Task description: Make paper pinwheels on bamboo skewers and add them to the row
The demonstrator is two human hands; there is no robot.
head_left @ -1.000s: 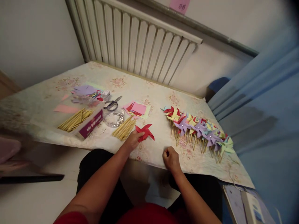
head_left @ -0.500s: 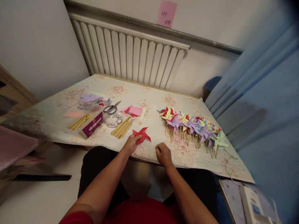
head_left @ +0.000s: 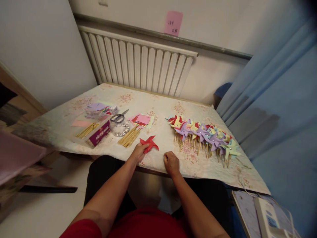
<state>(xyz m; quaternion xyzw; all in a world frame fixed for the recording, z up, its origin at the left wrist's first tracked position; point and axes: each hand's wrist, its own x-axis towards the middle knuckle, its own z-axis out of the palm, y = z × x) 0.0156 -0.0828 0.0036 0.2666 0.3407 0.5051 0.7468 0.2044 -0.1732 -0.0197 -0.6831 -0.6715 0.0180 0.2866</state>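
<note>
Near the table's front edge, my left hand [head_left: 140, 152] is closed on a red paper pinwheel [head_left: 150, 144], its blades spread out beyond my fingers. No stick shows on it. My right hand [head_left: 171, 163] rests a little to the right, curled into a fist at the cloth's edge; whether something small is inside I cannot make out. Left of the pinwheel lies a bundle of thin wooden sticks [head_left: 129, 136]. Behind them is a clear dish of shiny pins or beads [head_left: 121, 129], with a stack of coloured paper [head_left: 143, 119] to its right.
Scissors [head_left: 119, 116] lie behind the dish. A purple box [head_left: 99, 134] stands at the left, beside more sticks [head_left: 87, 130] and purple paper [head_left: 96, 107]. Several finished pinwheels on sticks [head_left: 203, 134] lie in a row at the right on the flowered tablecloth [head_left: 158, 102].
The camera view has tilted slightly. My left hand still holds the red pinwheel in nearly the same place, and my right hand remains closed near the table edge.
</note>
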